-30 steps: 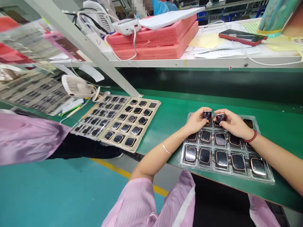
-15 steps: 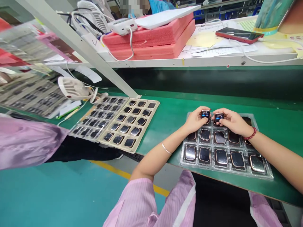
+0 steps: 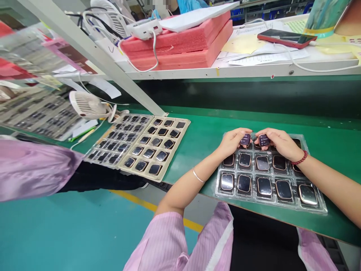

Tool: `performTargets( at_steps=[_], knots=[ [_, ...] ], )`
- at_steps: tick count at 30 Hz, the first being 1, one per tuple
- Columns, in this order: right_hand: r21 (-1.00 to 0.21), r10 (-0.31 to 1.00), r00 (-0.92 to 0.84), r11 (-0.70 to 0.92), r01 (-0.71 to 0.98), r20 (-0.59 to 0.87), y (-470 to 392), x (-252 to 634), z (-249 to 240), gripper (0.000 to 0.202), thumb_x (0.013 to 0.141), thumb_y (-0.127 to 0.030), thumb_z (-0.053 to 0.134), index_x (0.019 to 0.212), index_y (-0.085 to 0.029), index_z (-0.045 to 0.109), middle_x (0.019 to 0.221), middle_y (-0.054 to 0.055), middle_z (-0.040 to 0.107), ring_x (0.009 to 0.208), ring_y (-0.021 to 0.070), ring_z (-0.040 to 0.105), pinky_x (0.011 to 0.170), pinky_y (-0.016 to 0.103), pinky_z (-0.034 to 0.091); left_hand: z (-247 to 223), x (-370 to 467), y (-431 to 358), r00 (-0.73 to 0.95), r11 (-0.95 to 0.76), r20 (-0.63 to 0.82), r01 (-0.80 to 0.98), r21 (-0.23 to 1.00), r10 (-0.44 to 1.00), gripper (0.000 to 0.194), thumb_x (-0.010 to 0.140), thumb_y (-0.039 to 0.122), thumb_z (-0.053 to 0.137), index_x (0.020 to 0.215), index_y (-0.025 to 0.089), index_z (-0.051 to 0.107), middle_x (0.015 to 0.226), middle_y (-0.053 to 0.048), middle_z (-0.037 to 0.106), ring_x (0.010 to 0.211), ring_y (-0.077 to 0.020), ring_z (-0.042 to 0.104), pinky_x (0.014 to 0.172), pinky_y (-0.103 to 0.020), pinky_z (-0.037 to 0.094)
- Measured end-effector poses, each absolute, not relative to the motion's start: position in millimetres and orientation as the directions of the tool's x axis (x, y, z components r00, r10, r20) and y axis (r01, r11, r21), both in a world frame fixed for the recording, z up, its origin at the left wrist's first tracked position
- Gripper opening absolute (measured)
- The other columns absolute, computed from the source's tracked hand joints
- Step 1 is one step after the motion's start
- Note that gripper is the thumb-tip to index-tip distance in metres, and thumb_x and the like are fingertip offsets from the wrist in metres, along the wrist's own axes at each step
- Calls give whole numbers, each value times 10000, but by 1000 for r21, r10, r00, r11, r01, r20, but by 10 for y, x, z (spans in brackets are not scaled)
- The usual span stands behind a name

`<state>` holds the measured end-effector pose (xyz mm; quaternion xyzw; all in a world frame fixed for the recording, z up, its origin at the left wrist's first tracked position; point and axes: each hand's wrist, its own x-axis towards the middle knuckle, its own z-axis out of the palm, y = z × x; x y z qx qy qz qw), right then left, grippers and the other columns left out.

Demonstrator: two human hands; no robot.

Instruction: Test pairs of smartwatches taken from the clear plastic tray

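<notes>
My left hand (image 3: 232,142) pinches a small smartwatch body (image 3: 245,139) with a lit screen over the far row of a clear plastic tray (image 3: 321,210). Right beside it, my right hand (image 3: 279,143) holds a second smartwatch body (image 3: 264,140) the same way. The two watches sit almost side by side, fingertips nearly touching. The tray lies on the green bench (image 3: 205,139) and its nearer pockets hold several rose-gold watch bodies (image 3: 264,186) with dark screens.
A beige tray (image 3: 180,141) of several watch bodies lies to the left, with a clear tray (image 3: 120,137) beside it. A small white fan (image 3: 87,105) stands further left. Pink foam blocks (image 3: 183,49) and a red phone (image 3: 286,37) rest on the raised shelf. A co-worker's pink sleeve (image 3: 34,171) is at left.
Both hands have tipped the two watches slightly forward and lower toward the tray; their screens now show a dimmer purple face. Nothing else on the bench has moved.
</notes>
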<state>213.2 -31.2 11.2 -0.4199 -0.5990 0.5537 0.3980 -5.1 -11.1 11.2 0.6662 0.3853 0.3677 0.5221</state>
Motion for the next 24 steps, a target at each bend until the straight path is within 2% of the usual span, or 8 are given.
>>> performTargets(
  at_steps=[2,4,6,9,11,15,20,24],
  knots=[
    [-995,948,-316,60,77,32,-304,2133,101,468,822,-460,639,1168,-144,623,1065,110,709,720,91,650,662,221,568,113,-47,-112,433,-153,95,103,983,897,619,857,472,615,1355,116,526,1044,-104,702,764,-93,647,658,-181,486],
    [-990,944,-327,91,104,52,-297,2130,94,487,762,-331,690,1211,-165,601,1124,93,699,755,83,651,686,211,571,109,-41,-111,451,-153,104,72,986,886,679,787,364,699,1379,108,489,1142,-122,683,847,-101,656,784,-209,539],
    [-990,939,-340,86,109,44,-295,2127,99,437,779,-342,664,1172,-158,615,1138,99,695,749,85,649,680,218,567,108,-39,-108,456,-159,100,91,983,884,572,823,397,657,1294,91,553,1138,-129,680,816,-93,650,756,-202,535],
    [-996,944,-329,40,75,13,-296,2124,122,444,853,-496,571,1107,-135,632,1070,120,704,698,94,639,640,237,552,108,-44,-104,436,-165,89,139,976,895,520,919,504,492,1235,105,599,1092,-115,691,734,-76,634,599,-163,450],
    [-996,950,-311,52,70,27,-298,2121,129,455,822,-472,617,1136,-143,615,1070,114,701,719,102,642,641,241,555,100,-47,-99,442,-193,118,130,972,889,505,882,428,566,1290,130,563,1139,-105,682,811,-82,651,653,-157,472],
    [-989,944,-324,101,105,62,-296,2113,102,477,735,-268,649,1195,-163,580,1164,98,681,774,95,646,683,240,575,71,-45,-92,476,-220,152,90,971,866,535,775,208,613,1296,116,534,1130,-103,671,872,-88,640,833,-206,532],
    [-988,933,-349,123,93,83,-304,2119,94,470,721,-247,656,1181,-167,603,1162,90,684,815,98,665,711,221,583,92,-46,-115,472,-251,161,133,959,867,529,764,222,634,1282,141,561,1128,-84,661,917,-105,638,855,-219,534],
    [-994,938,-345,69,79,38,-317,2125,122,425,785,-351,651,1157,-145,631,1085,104,709,733,95,663,677,230,582,113,-40,-125,468,-187,128,82,979,874,412,832,354,604,1161,105,600,1076,-97,659,820,-91,621,753,-214,542]
  ],
)
